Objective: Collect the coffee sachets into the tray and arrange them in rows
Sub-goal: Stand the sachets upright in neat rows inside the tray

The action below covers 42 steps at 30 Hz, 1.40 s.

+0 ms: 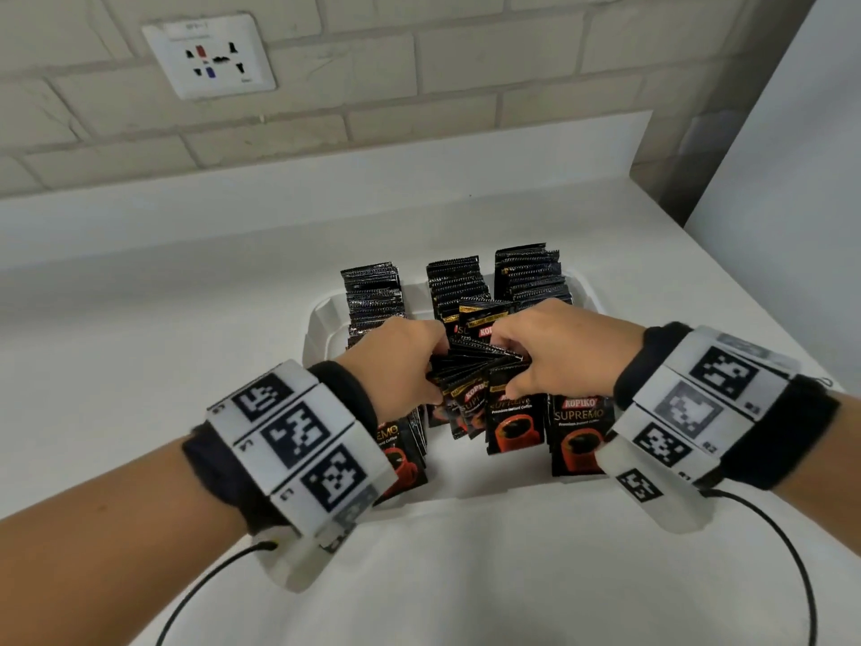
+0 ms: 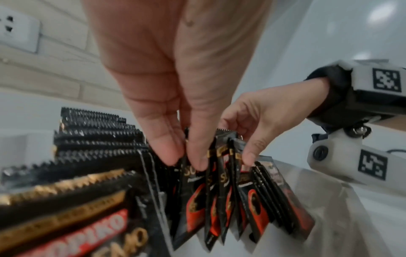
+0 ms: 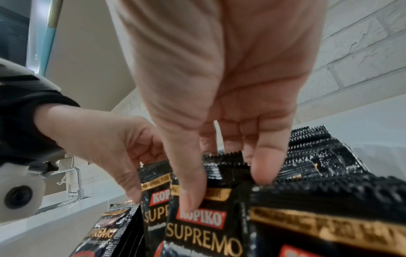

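The sachets [image 1: 470, 366] in the hands are a small, fanned-out bunch, standing up in the middle row of the tray [image 1: 321, 314]. The left hand [image 1: 396, 361] pinches one side of the bunch with its thumb and fingertips. The right hand [image 1: 559, 356] pinches the other side the same way. Both hands are closed on the sachets.

The tray sits on the counter [image 1: 186, 319]. It already holds three rows of sachets, running from 6 o'clock to 12 o'clock. No loose sachets show on the counter, so the collecting looks nearly done.

The step now looks like tidying the middle row. Next, the hands need to press the loose bunch together, stand it straight, and line it up with the rows at 9 and 3 o'clock.

The head view shows all three rows and the outlet [image 1: 209, 55] on the wall at 11 o'clock. It hides the fingertips. The left wrist view shows the fingertips [image 2: 197, 163] on the sachet tops and how the bunch spreads like a fan. The right wrist view shows the thumb [image 3: 191, 196] on a front sachet, and a tap [image 3: 75, 180] at 9 o'clock that no other view shows.
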Each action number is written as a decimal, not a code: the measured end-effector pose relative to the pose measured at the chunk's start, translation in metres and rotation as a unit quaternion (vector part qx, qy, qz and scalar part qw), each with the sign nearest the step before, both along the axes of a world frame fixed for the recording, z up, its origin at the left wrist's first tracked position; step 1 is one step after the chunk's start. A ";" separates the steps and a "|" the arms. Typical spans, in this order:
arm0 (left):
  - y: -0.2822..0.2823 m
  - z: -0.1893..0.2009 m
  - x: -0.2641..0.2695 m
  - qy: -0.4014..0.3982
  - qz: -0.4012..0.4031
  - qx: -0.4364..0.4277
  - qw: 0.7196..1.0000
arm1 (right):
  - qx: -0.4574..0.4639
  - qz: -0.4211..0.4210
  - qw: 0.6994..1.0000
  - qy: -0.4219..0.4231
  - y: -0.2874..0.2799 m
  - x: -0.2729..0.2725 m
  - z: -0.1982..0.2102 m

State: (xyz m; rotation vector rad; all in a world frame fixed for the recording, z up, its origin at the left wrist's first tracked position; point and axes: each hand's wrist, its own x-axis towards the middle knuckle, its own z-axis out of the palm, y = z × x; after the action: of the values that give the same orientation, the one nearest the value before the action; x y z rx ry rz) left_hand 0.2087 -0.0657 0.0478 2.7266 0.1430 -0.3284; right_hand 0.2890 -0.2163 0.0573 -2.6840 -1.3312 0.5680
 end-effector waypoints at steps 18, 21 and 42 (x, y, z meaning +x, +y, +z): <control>-0.018 0.002 -0.011 -0.003 0.126 -0.197 0.972 | 0.016 -0.027 1.000 0.001 0.004 -0.004 -0.002; -0.026 -0.004 -0.005 -0.012 0.089 -0.171 0.981 | 0.024 -0.027 0.999 0.000 0.006 -0.006 -0.001; -0.028 -0.009 0.011 0.013 0.088 -0.081 0.993 | 0.113 -0.128 0.981 0.094 0.002 0.020 0.022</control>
State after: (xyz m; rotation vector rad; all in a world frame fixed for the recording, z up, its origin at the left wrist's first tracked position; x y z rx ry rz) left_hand 0.2200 -0.0936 0.0384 2.5282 0.3454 -0.3112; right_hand 0.3092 -0.2146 0.0791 -2.4903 -0.9236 0.5831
